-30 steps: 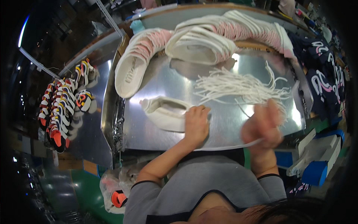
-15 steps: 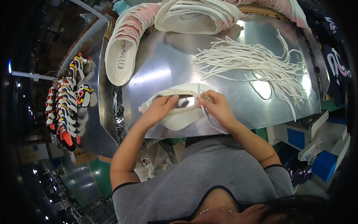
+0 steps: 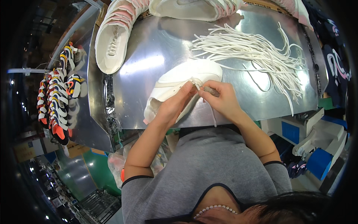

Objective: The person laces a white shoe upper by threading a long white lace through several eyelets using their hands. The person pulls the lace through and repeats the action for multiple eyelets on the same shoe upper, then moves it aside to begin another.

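Note:
A white shoe upper lies tilted on the metal table near its front edge, toe pointing up and to the right. My left hand is closed on its side, thumb and fingers pinching the edge by the eyelets. In my right hand is a small thin-tipped hand tool with a wrapped, greyish handle; its fine tip meets the eyelet edge beside my left fingertips. A white shoelace hangs from the upper below my right fingers. Exactly how the lace passes through the eyelets is hidden by my fingers.
A loose pile of white shoelaces spreads over the table's right side. Nested white and pink uppers stand along the back and left. Rows of colourful shoes sit beyond the left rim; a blue and white bin is at the lower right.
The upper has been turned and tipped, its eyelet side now toward me and its toe farther up. My left hand has shifted right, closing near the right one; the tool's handle shows more plainly.

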A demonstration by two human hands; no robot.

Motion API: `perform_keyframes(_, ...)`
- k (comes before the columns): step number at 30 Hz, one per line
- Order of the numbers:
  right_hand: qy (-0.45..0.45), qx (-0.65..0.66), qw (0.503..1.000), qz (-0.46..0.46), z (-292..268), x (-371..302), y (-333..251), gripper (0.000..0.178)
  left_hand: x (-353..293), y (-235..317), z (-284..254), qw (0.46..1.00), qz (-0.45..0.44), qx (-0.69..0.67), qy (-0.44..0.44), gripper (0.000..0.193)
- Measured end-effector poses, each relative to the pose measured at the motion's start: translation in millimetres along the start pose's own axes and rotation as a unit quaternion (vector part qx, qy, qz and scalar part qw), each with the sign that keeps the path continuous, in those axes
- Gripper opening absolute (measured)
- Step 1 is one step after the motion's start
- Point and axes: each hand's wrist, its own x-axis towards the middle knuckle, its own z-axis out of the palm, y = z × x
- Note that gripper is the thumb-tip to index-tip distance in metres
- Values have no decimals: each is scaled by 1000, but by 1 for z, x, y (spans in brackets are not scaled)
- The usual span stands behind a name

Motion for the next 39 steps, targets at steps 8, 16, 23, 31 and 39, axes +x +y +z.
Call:
perform_keyframes(8,-40,-48,998,-20,-6,-12,2,17,-14,-20,5,991,93,63,67,23)
perform_keyframes(16,-9,33,997,-76,-10,-25,-8,16,-15,-24,9,962,158,191,113,23)
perform_keyframes(23,-23,-90,990,-108,-21,-19,-14,13,-20,-15,23,898,236,357,105,26)
perform_keyframes(31,-125,-331,932,-80,-22,11,-28,25,-16,-27,7,909,175,366,93,35)
perform_keyframes(39,-3,116,987,114,-45,23,19,44,-7,15,-17,971,-28,237,-10,38)
